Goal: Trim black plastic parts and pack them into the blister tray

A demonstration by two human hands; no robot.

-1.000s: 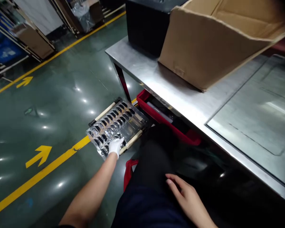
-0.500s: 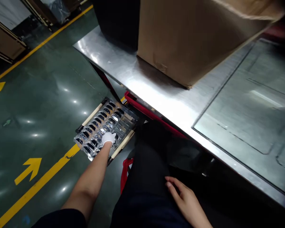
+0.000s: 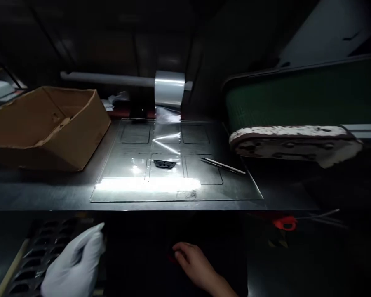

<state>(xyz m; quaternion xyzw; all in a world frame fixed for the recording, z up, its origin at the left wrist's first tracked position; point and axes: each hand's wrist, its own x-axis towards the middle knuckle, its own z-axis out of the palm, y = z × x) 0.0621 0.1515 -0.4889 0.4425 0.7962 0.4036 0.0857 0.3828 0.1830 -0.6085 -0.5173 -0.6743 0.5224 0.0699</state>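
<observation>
My left hand [image 3: 76, 266], in a white glove, is raised in front of the bench at lower left. Its thumb and fingers are brought together, with a dark patch between them that I cannot make out. Behind and below it lies a tray [image 3: 27, 264] with rows of dark curved pieces. My bare right hand [image 3: 194, 264] hovers over my dark lap, fingers loosely bent and slightly apart, holding nothing visible. A small black part [image 3: 164, 164] lies on the glass plate [image 3: 117, 169], at the end of a strip of clear film [image 3: 167, 140].
The film runs down from a roll [image 3: 170, 88] on a bar. A slim pen-like tool [image 3: 224, 166] lies on the plate. An open cardboard box [image 3: 80, 140] stands left on the bench. A green conveyor belt [image 3: 297, 99] juts in from the right. A red-handled tool [image 3: 285, 223] hangs below.
My view has swung from the floor tray to the bench. The left hand has come up off the tray toward the bench front. The right hand stays over my lap.
</observation>
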